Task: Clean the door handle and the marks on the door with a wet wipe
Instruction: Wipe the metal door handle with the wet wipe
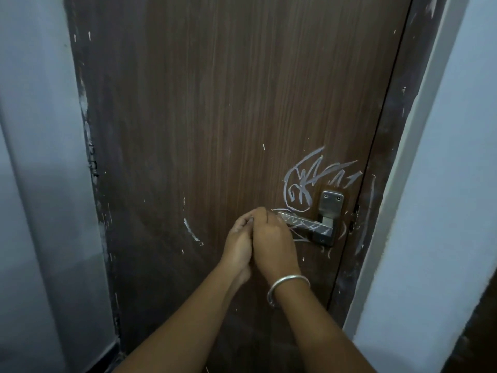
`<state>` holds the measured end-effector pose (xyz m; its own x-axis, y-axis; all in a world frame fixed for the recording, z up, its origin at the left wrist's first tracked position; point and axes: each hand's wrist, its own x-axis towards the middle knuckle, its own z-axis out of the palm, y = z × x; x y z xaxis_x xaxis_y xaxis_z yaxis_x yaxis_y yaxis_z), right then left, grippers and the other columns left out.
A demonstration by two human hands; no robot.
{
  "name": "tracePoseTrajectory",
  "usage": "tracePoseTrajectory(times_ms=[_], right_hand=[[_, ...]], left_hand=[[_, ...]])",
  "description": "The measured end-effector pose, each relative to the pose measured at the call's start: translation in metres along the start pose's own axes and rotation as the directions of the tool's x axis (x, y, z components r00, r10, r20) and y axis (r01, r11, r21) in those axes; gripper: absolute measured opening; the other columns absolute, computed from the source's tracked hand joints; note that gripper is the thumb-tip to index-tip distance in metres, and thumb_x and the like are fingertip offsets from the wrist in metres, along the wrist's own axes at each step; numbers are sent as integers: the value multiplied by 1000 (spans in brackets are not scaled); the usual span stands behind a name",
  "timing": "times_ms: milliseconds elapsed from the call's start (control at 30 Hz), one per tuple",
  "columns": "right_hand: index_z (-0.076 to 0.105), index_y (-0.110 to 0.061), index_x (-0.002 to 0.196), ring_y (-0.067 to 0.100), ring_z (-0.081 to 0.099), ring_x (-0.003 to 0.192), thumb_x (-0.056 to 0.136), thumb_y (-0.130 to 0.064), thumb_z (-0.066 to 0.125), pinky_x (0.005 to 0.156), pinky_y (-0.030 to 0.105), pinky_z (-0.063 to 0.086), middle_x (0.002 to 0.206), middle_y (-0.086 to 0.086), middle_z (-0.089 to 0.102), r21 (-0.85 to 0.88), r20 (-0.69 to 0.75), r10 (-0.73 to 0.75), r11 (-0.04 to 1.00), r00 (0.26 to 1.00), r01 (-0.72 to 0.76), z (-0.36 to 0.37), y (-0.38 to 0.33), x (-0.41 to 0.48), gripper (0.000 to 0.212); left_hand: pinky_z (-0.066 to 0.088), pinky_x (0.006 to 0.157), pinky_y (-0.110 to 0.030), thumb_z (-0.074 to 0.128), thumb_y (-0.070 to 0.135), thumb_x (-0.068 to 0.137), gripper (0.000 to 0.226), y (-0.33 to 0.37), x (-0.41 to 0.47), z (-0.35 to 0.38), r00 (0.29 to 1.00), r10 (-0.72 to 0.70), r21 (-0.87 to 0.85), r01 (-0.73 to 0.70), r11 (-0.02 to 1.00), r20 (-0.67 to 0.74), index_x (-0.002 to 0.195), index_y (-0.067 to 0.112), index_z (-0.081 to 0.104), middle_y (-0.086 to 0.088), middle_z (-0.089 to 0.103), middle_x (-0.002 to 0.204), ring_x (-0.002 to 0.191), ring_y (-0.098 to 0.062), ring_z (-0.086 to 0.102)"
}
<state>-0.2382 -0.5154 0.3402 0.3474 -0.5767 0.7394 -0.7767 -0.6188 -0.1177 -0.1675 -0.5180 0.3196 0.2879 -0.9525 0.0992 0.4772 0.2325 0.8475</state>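
Note:
A dark brown wooden door point(215, 103) fills the view. Its metal lever handle point(309, 226) sits at the right, streaked with white chalk-like lines. White scribbles point(304, 181) lie above the handle, and a curved white mark point(192, 232) is on the door to the left. My left hand point(238, 244) and my right hand point(274, 240) are pressed together just left of the handle, fingers curled. Whether a wipe is between them is hidden. The right hand covers the lever's free end. A silver bangle point(287, 288) circles my right wrist.
The dark door frame point(376, 211) runs down the right side, with more white marks on it. Pale blue-grey walls point(443, 184) flank the door on both sides. Small white flecks are scattered over the door.

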Motion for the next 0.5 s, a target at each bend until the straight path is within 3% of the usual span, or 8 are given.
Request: tracePoseTrajectory(times_ms=[133,233,400,500], right_hand=[[50,-11,104,20,58,81,93,-15,45,64,26,44,94,7,59,266,-70,197,949,978,-172,9,4,-12,12],[50,-14,89,13,49,73,86,-8,50,56,18,33,91,2,53,446,-91,386,840,918,-310,9,10,-17,6],[48,-15,70,14,47,67,75,6,56,55,14,29,77,2,52,443,43,449,792,893,-419,16,23,-36,22],[47,-17,67,13,46,65,73,7,56,54,14,29,75,1,50,429,91,430,797,898,-425,20,24,-49,26]], left_hand=[[54,72,-25,58,12,89,24,5,7,8,999,38,119,-35,992,-19,112,16,61,-7,70,101,89,-14,67],[54,77,-26,62,-4,82,32,5,12,14,996,94,212,-91,973,-4,112,9,62,-9,69,95,82,-13,65],[51,64,-19,58,-1,85,29,3,21,20,975,221,394,-196,898,-19,110,14,58,-1,68,92,80,-9,65],[47,63,-17,54,2,88,23,3,27,23,958,278,556,-271,786,74,104,17,60,4,68,93,83,-9,64]])
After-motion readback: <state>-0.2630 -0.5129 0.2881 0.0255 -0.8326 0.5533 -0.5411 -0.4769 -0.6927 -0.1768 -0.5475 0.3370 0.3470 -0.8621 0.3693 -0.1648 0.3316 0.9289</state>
